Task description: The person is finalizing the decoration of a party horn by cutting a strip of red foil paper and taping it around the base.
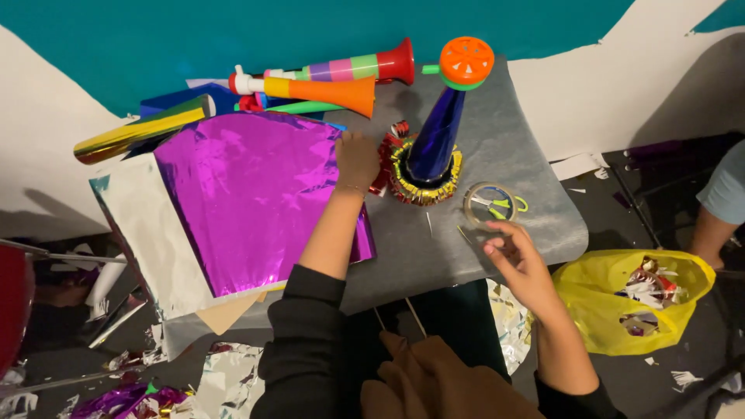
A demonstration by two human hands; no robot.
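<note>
Purple foil (248, 194) lies under the flat-pressed left hand (357, 159), while the right hand (520, 264), fingers loosely curled, hovers beside a tape roll (489, 203), its grip unclear.

There is only one view, from a camera on the person's head. It looks steeply down and forward at the grey worktop (497, 233), quite near, with both forearms entering from the bottom edge. Behind the worktop the teal wall (155, 39) fills the top.
</note>
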